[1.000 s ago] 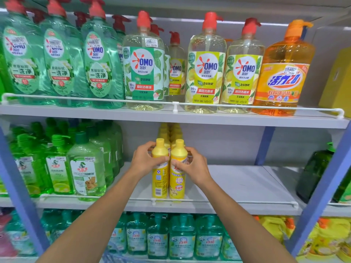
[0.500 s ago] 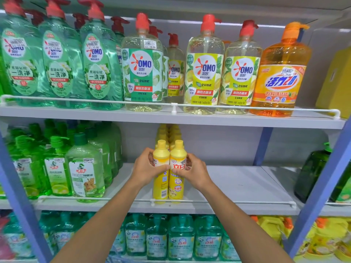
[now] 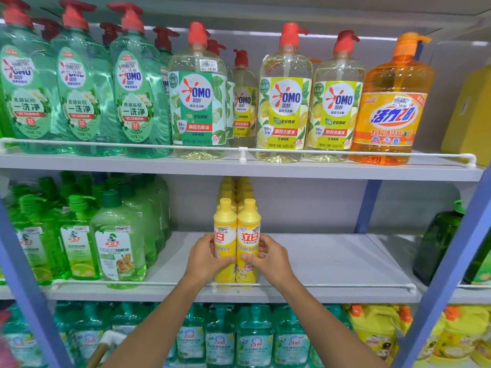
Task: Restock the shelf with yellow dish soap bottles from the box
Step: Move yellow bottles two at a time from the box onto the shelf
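The left hand (image 3: 203,257) curls its fingers and thumb round the lower body of the left yellow bottle (image 3: 225,227). The right hand (image 3: 268,258) grips the right yellow bottle (image 3: 248,227) the same way, thumb laid across the front of the label. Both bottles stand upright and touch side by side at the front of the middle shelf (image 3: 332,261), just behind its white rail (image 3: 318,286). At 12 o'clock from the pair, more yellow bottles (image 3: 235,187) run in two files toward the back wall. At 9 o'clock stands a block of green pump bottles (image 3: 117,240). At 3 o'clock, well apart across the shelf, is a dark green bottle (image 3: 438,243). At 6 o'clock, teal bottles (image 3: 252,335) fill the shelf below. Higher at 12 o'clock, tall OMO pump bottles (image 3: 285,102) line the upper shelf, with an orange bottle (image 3: 393,107) at 2 o'clock.
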The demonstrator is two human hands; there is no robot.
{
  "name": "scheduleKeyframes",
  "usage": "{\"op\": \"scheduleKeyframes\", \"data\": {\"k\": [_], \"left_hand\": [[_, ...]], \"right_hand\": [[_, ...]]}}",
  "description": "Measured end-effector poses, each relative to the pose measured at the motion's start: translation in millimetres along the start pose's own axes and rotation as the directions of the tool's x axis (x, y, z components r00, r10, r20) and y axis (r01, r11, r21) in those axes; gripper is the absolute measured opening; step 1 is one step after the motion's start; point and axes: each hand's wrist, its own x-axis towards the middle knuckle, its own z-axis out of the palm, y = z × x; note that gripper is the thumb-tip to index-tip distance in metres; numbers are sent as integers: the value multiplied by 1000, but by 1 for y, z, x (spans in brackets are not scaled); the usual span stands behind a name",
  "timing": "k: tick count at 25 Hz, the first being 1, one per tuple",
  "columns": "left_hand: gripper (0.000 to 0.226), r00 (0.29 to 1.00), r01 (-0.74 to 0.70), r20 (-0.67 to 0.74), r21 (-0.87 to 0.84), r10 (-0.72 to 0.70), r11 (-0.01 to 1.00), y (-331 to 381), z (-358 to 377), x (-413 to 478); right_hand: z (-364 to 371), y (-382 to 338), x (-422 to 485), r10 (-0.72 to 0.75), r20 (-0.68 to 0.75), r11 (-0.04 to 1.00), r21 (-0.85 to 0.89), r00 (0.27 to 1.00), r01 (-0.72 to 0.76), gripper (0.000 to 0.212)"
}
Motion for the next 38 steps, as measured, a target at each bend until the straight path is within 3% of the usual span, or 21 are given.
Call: {"op": "scheduleKeyframes", "data": {"k": [2,9,14,20,25,38], "left_hand": [[59,998,19,-59,-6,-19,1000,2,7,-5],[59,999,31,14,-16,-31,999,-13,4,-9],[58,994,20,-112,8,-19,1000,-15,17,-12],[59,999,41,-16,-76,-42,996,-23,12,-17],[55,990,47,-133,1,-46,999,-23,19,-16],[52,992,15,-125,-87,-25,996,-29,17,-14]], "right_hand": [[0,1,-1,-10,9,1000,-18,1000,10,58],[-4,2,1,-13,71,998,-66,997,18,53],[9,7,-8,-32,-62,997,-75,998,27,52],[15,15,-7,-14,-84,996,-92,996,6,57],[23,18,-5,-13,-153,993,-120,988,-6,56],[15,15,-6,-14,-75,996,-86,997,7,51]]}}
